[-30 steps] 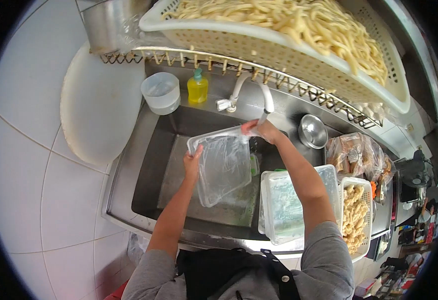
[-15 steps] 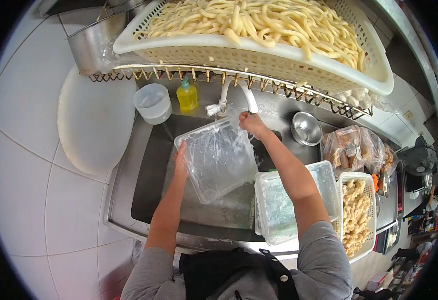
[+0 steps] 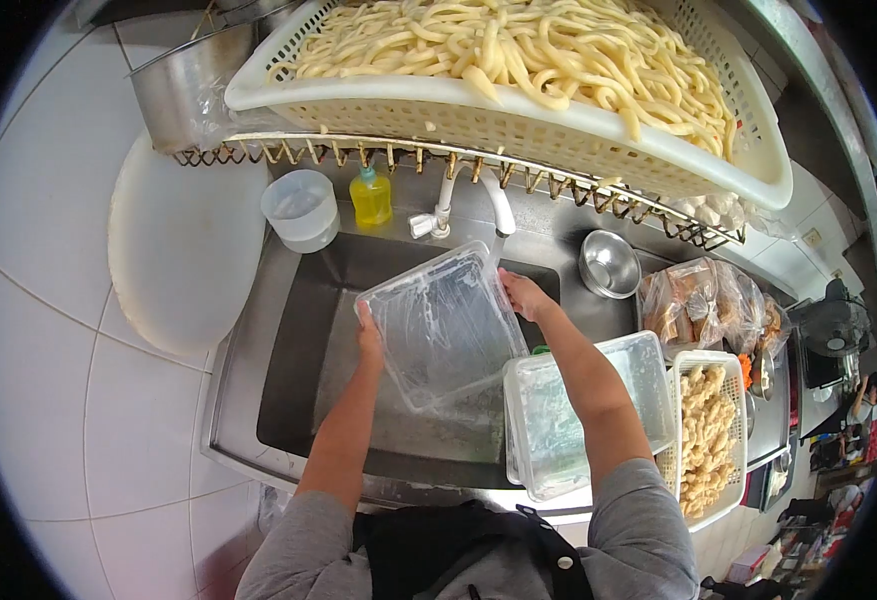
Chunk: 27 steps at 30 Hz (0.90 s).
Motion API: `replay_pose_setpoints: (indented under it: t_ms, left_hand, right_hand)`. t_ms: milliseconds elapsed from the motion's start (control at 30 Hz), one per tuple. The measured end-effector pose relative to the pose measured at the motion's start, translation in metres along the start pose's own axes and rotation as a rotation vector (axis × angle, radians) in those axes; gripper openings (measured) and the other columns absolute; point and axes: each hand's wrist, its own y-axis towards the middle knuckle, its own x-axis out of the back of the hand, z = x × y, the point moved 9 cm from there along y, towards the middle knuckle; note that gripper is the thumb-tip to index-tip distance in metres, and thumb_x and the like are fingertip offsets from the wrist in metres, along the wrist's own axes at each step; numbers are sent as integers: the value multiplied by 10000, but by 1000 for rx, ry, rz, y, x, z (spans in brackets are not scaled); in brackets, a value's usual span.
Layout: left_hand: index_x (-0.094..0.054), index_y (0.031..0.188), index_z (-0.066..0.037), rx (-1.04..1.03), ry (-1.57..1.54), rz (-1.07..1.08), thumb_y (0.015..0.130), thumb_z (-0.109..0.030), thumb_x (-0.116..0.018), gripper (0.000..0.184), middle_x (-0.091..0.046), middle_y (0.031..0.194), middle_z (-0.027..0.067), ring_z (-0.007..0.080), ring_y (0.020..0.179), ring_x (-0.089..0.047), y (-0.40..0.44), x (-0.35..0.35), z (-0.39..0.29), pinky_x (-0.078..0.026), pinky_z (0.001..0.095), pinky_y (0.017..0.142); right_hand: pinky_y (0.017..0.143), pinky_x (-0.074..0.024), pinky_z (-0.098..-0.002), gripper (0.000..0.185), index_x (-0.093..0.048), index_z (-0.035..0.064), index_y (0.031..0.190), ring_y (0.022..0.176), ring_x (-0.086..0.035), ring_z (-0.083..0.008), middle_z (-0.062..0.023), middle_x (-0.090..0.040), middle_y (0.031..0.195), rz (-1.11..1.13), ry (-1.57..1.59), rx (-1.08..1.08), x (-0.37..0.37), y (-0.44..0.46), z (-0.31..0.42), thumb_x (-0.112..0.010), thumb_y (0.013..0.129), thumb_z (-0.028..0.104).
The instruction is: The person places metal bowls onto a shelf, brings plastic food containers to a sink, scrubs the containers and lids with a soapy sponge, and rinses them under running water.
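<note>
A clear plastic container [image 3: 446, 325], smeared with whitish streaks, is held tilted over the steel sink [image 3: 333, 430]. My left hand [image 3: 369, 330] is closed on its left edge, thumb side up. At the container's upper right edge, my right hand [image 3: 525, 295] grips the rim, its fingertips partly hidden behind the plastic. Just above the container is the white tap [image 3: 498, 210], its spout near the far edge. A second clear container [image 3: 598, 410], cloudy inside, rests on the sink's right side under my right forearm.
A white basket [image 3: 518, 135] of thick noodles stands on a rusty rack overhead. Behind the sink are a plastic tub [image 3: 300, 210], a yellow soap bottle [image 3: 370, 197] and a steel bowl [image 3: 610, 264]. To the right sit a basket of pale lumps [image 3: 708, 435] and bagged food [image 3: 703, 303].
My right hand has come down from beside the tap spout to the container's right edge. The container has shifted slightly right, and its surface shows less white foam.
</note>
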Motion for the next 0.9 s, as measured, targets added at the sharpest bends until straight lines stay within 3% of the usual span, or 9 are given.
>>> replay_pose_setpoints:
  t_ms: [167, 267, 367, 533, 600, 700, 767, 867, 900]
  left_hand:
    - [-400, 1316, 109, -251, 509, -391, 847, -652, -500, 900, -493, 1283, 273, 380, 1188, -493, 32, 6, 28, -388, 428, 1007]
    - [-277, 1385, 113, -236, 529, -331, 861, -623, -504, 932, -300, 1422, 308, 409, 1317, -332, 10, -29, 26, -295, 444, 1084]
    - [-153, 1464, 18, -321, 815, -12, 872, -595, -515, 925, -83, 1506, 270, 426, 1396, -117, -10, -78, 37, -152, 491, 1131]
    - [-122, 1497, -77, -688, 1271, 275, 870, -590, -520, 902, -83, 1523, 231, 430, 1399, -105, -105, -109, 35, -120, 623, 1087]
    - [-126, 1496, -79, -564, 1211, 25, 863, -593, -529, 909, -84, 1526, 220, 427, 1402, -84, -88, -58, 34, -112, 694, 1038]
    - [-120, 1488, -63, -493, 1285, -362, 837, -627, -545, 961, -203, 1497, 238, 411, 1387, -190, -61, 31, 29, -201, 615, 1067]
    - [-386, 1347, -16, -88, 586, -301, 818, -662, -553, 852, -529, 1217, 203, 335, 1110, -535, -40, 87, 50, -442, 433, 901]
    - [-588, 952, -40, 133, 348, -217, 801, -703, -546, 681, -559, 777, 56, 173, 647, -531, -50, 103, 47, -425, 290, 579]
    - [-588, 952, -40, 135, 349, -215, 801, -703, -546, 681, -559, 777, 56, 173, 647, -531, -49, 107, 45, -425, 290, 579]
  right_hand:
    - [732, -462, -306, 429, -573, 42, 1178, 797, -567, -164, -45, -629, 969, -244, 29, 179, -4, 24, 6, -462, 980, 406]
    - [794, -461, -321, 527, -535, -52, 1224, 895, -598, -205, -112, -639, 1065, -408, 3, 244, 3, 28, 17, -386, 1005, 404]
    - [791, -457, -312, 499, -520, -66, 1234, 910, -611, -209, -158, -625, 1094, -497, -46, -17, 2, 27, 7, -373, 1012, 357]
    - [490, -451, -383, 336, -587, -3, 1127, 612, -588, -229, -118, -609, 817, -386, 480, 42, -8, 86, -49, -376, 976, 210]
    - [452, -434, -375, 281, -594, 20, 1083, 581, -565, -224, -96, -587, 776, -288, 455, 31, -15, 121, -69, -390, 958, 167]
    - [419, -421, -355, 217, -597, 48, 1018, 557, -546, -212, -71, -571, 742, -184, 446, 17, -26, 92, -47, -406, 922, 85]
    - [423, -425, -343, 207, -594, 54, 996, 565, -550, -206, -67, -578, 749, -171, 467, 17, -36, 73, -32, -408, 903, 46]
    - [419, -423, -354, 194, -600, 38, 990, 569, -554, -200, -62, -573, 720, -145, 433, 176, -36, 69, -12, -431, 895, 36]
    - [528, -471, -336, 177, -607, 53, 997, 652, -572, -185, -55, -599, 774, -172, 155, 166, -35, 60, -2, -473, 926, 145]
